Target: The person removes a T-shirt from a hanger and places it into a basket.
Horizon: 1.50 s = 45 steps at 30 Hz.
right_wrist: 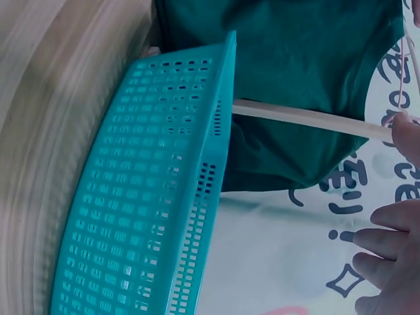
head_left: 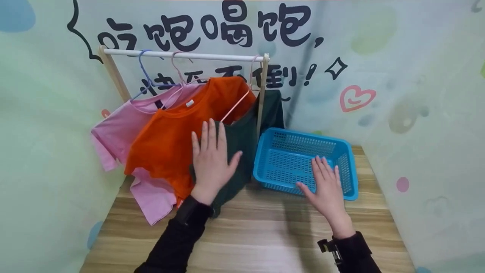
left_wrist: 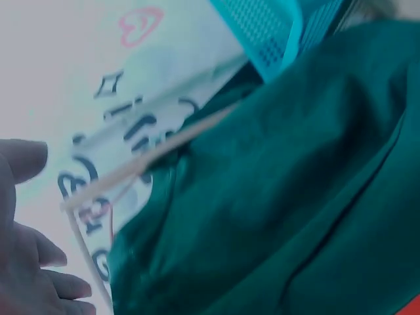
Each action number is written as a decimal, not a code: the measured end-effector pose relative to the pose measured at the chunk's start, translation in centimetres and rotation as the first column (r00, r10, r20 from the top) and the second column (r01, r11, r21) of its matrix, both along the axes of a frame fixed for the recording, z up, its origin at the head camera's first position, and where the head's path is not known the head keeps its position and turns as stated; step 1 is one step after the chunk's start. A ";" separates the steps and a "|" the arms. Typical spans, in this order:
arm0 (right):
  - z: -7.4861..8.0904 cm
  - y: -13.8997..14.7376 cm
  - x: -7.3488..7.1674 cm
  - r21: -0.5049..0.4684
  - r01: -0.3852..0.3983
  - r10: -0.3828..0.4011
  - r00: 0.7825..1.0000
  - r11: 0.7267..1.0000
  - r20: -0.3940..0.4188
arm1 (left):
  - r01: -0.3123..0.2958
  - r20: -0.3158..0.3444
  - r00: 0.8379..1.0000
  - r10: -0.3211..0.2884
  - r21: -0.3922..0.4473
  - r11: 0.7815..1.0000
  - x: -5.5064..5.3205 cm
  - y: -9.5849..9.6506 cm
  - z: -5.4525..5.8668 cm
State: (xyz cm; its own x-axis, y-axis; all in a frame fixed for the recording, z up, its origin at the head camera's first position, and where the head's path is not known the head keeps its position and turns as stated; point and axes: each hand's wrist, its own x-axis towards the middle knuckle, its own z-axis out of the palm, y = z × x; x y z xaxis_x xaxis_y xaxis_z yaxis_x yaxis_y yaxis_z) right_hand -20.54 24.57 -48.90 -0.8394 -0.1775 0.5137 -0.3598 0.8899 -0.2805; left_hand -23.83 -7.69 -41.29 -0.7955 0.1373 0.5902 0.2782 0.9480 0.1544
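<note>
My left hand [head_left: 213,163], fingers straight and thumb spread, overlaps the dark green shirt [head_left: 242,142] in the head view and holds nothing. That shirt hangs on a pale pink hanger [head_left: 235,105] at the right end of a small rack. Over the front right part of a blue plastic basket [head_left: 353,170] is my right hand [head_left: 326,187], fingers extended and nothing in its grasp. To the left on the rack hang an orange shirt [head_left: 163,140] and a pink shirt [head_left: 117,131]. Spread fingers of the right hand [right_wrist: 394,262] also show in the right wrist view, away from the basket.
The rack has a white rod [head_left: 212,57] and wooden posts [head_left: 262,94]. A blue hanger [head_left: 143,68] carries the pink shirt. Everything stands on a wood-grain table [head_left: 242,235], with a printed wall sheet [head_left: 398,68] behind and at the sides.
</note>
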 end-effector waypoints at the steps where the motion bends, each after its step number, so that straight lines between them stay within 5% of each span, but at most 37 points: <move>1: 0.0 0.1 -0.2 -0.004 -0.001 0.001 1.000 1.000 -0.001 | -0.009 -0.002 1.000 0.009 0.011 1.000 -0.4 -0.2 0.4; 12: -1.1 0.7 -2.5 -0.018 -0.012 0.014 0.996 1.000 0.088 | -0.064 0.194 0.980 0.041 0.112 0.992 -3.3 -1.0 2.4; 22: -0.3 -0.5 -4.6 0.000 -0.066 0.066 0.992 0.998 0.111 | -0.100 0.254 0.964 0.074 0.091 0.991 -5.4 -0.5 3.8; 35: 1.8 -3.1 -7.0 0.027 -0.132 0.127 0.983 0.991 0.130 | -0.061 0.227 0.974 0.028 0.140 0.988 -7.5 1.0 4.6; 45: 2.9 -3.0 -6.5 -0.014 -0.166 0.167 0.981 0.986 0.100 | -0.109 0.049 0.994 0.103 0.163 0.981 -6.5 -1.4 5.9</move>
State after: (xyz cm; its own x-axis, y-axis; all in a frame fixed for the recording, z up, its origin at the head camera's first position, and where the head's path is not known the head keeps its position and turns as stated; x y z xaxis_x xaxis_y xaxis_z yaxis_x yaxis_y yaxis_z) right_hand -27.08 21.59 -46.01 -0.8459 -0.3166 0.4293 -0.4725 0.8182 -0.3277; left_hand -30.36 -9.10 -35.39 -0.8236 -0.0459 0.5654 0.1680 0.9323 0.3204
